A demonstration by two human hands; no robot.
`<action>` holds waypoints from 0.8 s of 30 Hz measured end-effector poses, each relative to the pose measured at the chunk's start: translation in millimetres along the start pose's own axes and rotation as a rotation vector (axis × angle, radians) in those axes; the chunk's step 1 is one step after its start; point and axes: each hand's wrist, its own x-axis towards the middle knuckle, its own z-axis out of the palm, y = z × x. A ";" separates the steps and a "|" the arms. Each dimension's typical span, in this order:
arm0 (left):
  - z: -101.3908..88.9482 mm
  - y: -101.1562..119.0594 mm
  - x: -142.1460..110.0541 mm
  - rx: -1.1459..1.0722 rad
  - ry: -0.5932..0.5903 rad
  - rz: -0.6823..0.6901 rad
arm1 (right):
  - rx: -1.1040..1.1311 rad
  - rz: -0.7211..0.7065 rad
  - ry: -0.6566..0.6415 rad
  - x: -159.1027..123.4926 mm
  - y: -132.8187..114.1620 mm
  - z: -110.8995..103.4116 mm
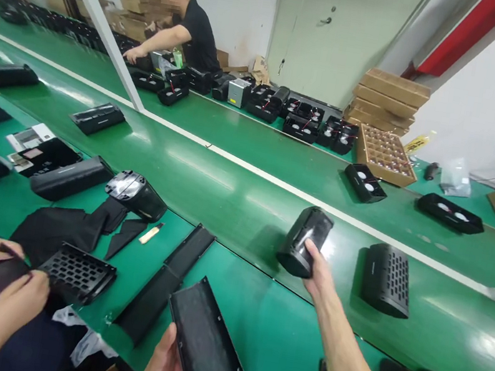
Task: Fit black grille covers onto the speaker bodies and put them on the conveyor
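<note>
My left hand (165,362) grips a black plastic panel (206,340) by its left side. The panel is tilted up in front of me, its rimmed inner face showing. Over the near side of the green belt, my right hand (319,272) is closed around a black speaker housing (303,240). To the right of it lies another black housing with a slotted grille (387,278). Two more black panels, a nearer one (143,304) and a farther one (190,249), rest on the green table left of my held panel.
At the left, a co-worker's hands (24,284) handle dark material beside a slotted grille panel (80,271). Black cloth (63,224) and a utility knife (151,233) lie near. Across the belt, another person (183,29) reaches over speaker boxes (302,126). A slanted white post (99,21) stands there.
</note>
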 end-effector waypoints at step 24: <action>71.9 -42.0 24.8 0.112 -0.145 0.038 | -0.672 0.041 -0.300 -247.8 -0.9 -23.2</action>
